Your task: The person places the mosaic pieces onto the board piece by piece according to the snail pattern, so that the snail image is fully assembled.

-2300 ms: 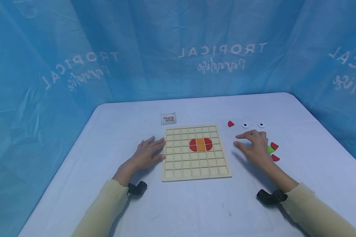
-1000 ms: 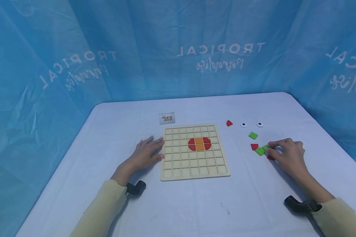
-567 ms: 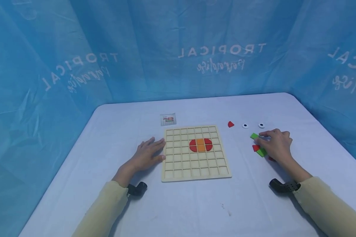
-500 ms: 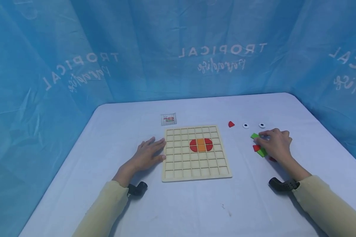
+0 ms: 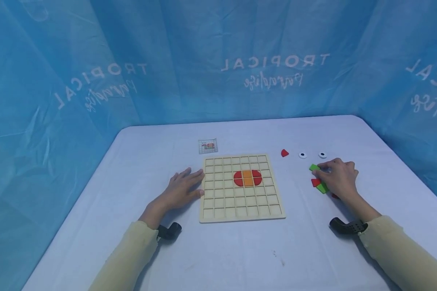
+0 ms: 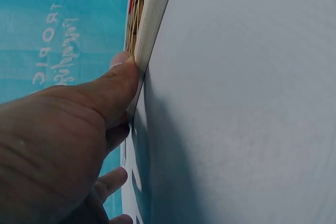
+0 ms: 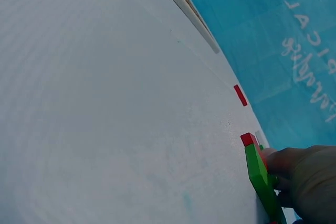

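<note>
A wooden grid board [image 5: 240,210] lies in the middle of the table, with red and orange pieces [image 5: 248,178] forming a disc in its cells. My left hand [image 5: 189,185] lies flat on the table, its thumb [image 6: 118,80] against the board's left edge [image 6: 152,19]. My right hand [image 5: 336,178] is curled to the right of the board, with index finger and thumb pinching a green square piece [image 5: 313,167]. Beside it lie a red piece [image 5: 315,182] and another green piece [image 5: 322,188]. In the right wrist view a green piece [image 7: 261,179] and a red one [image 7: 248,139] sit against my fingers [image 7: 294,174].
A red quarter-round piece [image 5: 284,153] and two white eye discs [image 5: 302,154] [image 5: 322,154] lie behind my right hand. A small picture card [image 5: 207,146] sits behind the board. Another red piece [image 5: 334,196] peeks from under my right palm. Blue sheeting surrounds the table.
My right hand moved from the right-hand pieces forward and left onto the green square and has stayed almost still for the last half second. The left hand has not moved.
</note>
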{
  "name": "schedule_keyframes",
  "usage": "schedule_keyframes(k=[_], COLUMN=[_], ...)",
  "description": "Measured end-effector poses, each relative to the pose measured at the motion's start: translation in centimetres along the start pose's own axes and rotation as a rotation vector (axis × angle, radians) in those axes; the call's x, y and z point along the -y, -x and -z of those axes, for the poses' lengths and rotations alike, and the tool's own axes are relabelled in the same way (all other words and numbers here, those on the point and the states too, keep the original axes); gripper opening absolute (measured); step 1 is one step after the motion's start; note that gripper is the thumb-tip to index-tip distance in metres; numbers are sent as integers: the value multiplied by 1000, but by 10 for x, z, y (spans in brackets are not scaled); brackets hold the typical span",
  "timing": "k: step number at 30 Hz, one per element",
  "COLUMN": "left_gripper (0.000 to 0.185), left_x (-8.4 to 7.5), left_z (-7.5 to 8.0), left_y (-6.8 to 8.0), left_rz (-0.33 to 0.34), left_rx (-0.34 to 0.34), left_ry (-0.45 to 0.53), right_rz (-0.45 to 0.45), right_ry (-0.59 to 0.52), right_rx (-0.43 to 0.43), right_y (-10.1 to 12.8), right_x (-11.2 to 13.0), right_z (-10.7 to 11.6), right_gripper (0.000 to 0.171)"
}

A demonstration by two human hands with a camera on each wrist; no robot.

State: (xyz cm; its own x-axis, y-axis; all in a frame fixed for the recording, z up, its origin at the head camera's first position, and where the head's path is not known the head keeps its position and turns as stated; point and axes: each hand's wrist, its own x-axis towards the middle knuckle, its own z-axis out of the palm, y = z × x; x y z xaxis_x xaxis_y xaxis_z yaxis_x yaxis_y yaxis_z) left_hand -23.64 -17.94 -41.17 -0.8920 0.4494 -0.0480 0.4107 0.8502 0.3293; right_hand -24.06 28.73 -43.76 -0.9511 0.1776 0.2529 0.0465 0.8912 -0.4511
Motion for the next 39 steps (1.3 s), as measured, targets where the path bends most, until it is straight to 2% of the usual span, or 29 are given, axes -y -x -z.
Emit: schedule_keyframes(k=[7, 14, 21, 31, 39], left_gripper=[61, 61, 61, 62, 61], left_x=[-1, -2, -4, -4, -3], left_z=[1, 3, 2, 2, 0], left_y=[1, 1, 1, 1, 1], left_rz=[-5, 4, 30, 28, 16], left_rx=[1, -4, 12, 9, -4], left_ry=[4, -7, 4, 12, 8], right_rz=[44, 128, 244, 349, 432], right_ry=[-49, -138, -192, -261, -264], right_rx=[-30, -33, -38, 54, 105], right_y=[1, 9, 18, 34, 44], right_x=[7, 41, 74, 119, 139], right_z=[2, 3, -8, -28, -41], right_gripper=[36, 33, 32, 33, 28])
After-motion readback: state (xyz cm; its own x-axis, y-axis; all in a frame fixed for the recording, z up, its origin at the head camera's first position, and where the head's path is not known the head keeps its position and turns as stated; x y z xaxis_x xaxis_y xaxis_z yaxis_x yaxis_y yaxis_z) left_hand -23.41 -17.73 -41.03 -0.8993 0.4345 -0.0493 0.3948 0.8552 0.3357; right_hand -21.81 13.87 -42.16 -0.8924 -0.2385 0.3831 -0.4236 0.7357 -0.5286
